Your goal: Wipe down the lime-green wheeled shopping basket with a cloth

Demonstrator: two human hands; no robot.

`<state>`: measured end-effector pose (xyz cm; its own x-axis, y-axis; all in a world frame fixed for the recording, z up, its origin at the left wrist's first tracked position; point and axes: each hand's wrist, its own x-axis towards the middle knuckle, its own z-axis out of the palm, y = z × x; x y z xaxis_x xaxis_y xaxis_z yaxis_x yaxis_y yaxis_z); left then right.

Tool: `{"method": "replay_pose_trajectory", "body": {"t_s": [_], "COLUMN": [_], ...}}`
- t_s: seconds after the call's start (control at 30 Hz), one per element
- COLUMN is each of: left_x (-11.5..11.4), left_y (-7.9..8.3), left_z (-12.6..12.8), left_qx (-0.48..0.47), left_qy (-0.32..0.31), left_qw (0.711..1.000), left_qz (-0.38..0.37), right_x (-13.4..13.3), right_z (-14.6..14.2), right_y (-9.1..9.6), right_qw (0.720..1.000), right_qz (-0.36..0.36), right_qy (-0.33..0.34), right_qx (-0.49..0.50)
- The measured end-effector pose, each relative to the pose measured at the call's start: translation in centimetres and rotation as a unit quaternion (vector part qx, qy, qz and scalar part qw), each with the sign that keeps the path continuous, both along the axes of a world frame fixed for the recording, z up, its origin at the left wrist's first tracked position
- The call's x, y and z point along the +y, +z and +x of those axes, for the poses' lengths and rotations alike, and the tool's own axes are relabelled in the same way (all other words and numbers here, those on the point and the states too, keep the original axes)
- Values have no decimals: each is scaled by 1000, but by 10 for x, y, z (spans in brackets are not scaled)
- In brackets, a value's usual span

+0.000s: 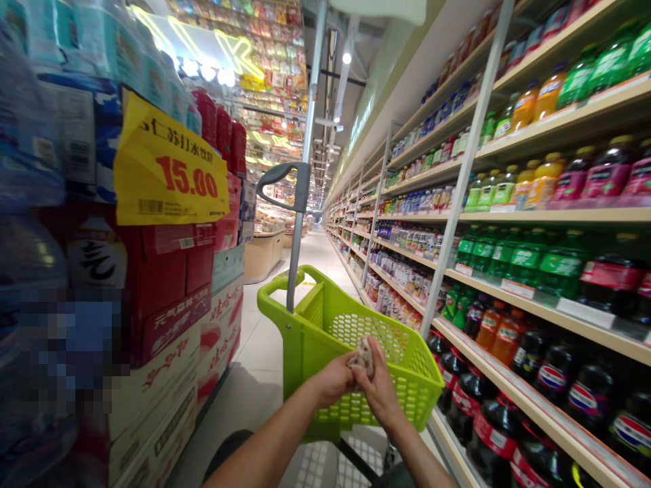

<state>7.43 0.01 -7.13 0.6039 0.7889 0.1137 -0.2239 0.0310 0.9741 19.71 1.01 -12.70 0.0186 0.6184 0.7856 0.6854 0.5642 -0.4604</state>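
My left hand point(333, 381) and my right hand point(377, 388) meet in front of the green shopping basket point(305, 339). Between them is a small crumpled, greyish-beige wad point(363, 356) that looks like cloth, though its kind is not certain. Fingers of both hands are closed around it, and they hide its lower part. The basket has perforated walls and is mounted on a cart frame, just beyond my hands. At its left rises a metal pole point(308, 135) carrying a grey loop handle point(285, 186).
Drink shelves point(554, 215) full of bottles line the right side. Stacked drink cartons point(173, 298) stand close on the left, with a yellow price sign point(170, 166) on them. A tiled aisle point(315, 247) runs ahead past a wooden display counter point(263, 256).
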Motion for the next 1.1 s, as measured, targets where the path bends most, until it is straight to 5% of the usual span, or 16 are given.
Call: {"method": "replay_pose_trajectory", "body": {"t_s": [0.1,0.23,0.4,0.53,0.8,1.0,1.1], "left_x": [7,22,31,29,27,26,25], "left_y": [15,30,21,14,13,9,10], "left_z": [-15,-42,-72,-70,-64,-66,-64], "left_qx": [173,426,605,623,635,634,634], "left_qy": [33,240,236,238,233,241,246], "left_qw": [973,790,601,584,574,567,568], "left_qz": [151,370,466,463,462,468,464], "right_x": [12,30,23,8,33,7,13], "right_z": [-1,7,85,150,67,149,136], "right_y": [6,1,-30,-41,-38,-39,-41], "right_qw": [998,991,975,955,975,943,957], "right_qz": [31,32,-26,-38,-19,-99,-57], "right_qy": [-6,-78,-144,-278,-137,-311,-277], "right_qx": [-45,-103,-169,-100,-171,-70,-71]}}
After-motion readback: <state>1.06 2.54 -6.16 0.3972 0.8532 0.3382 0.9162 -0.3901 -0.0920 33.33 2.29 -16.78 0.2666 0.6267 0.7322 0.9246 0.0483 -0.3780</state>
